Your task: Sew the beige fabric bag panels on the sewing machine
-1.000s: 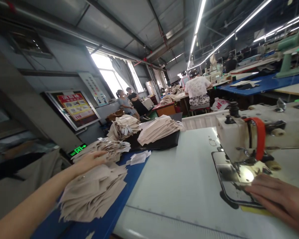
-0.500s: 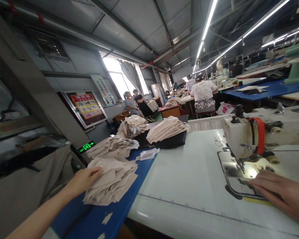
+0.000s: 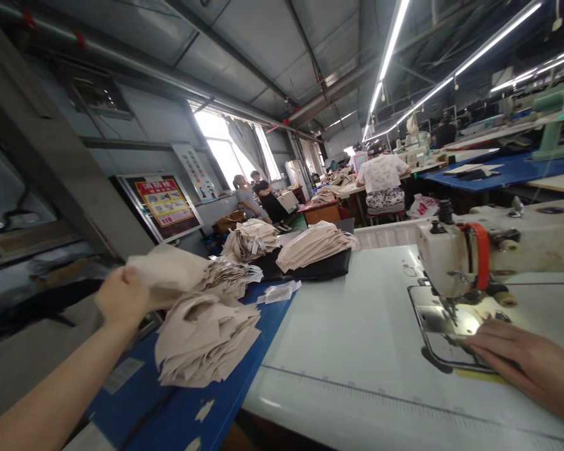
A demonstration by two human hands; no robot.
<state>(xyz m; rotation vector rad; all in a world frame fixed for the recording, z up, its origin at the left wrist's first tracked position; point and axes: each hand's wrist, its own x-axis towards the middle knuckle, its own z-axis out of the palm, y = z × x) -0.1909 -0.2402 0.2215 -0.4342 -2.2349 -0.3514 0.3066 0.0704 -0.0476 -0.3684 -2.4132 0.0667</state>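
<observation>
My left hand (image 3: pixel 122 297) is closed on the edge of a beige fabric piece (image 3: pixel 172 269), lifted and somewhat blurred above the piles at the left. Just below it a fanned stack of beige fabric pieces (image 3: pixel 209 344) lies on the blue table (image 3: pixel 244 376). On the right, my right hand (image 3: pixel 521 357) rests at the needle plate of a white sewing machine (image 3: pixel 446 250) with a red band on its head. Its fingers are pressed together beside the lit needle area. Whether anything is under those fingers cannot be made out.
Behind lie another fabric pile (image 3: pixel 230 275), a bundle (image 3: pixel 249 238) and a stack on a black sheet (image 3: pixel 314 244). A white scrap (image 3: pixel 279 291) lies near the pale machine table (image 3: pixel 348 326), which has a ruler along its front. People sit and stand farther back.
My left hand has moved left and up from the near stack, lifting a fabric piece off it. My right hand stays at the needle plate.
</observation>
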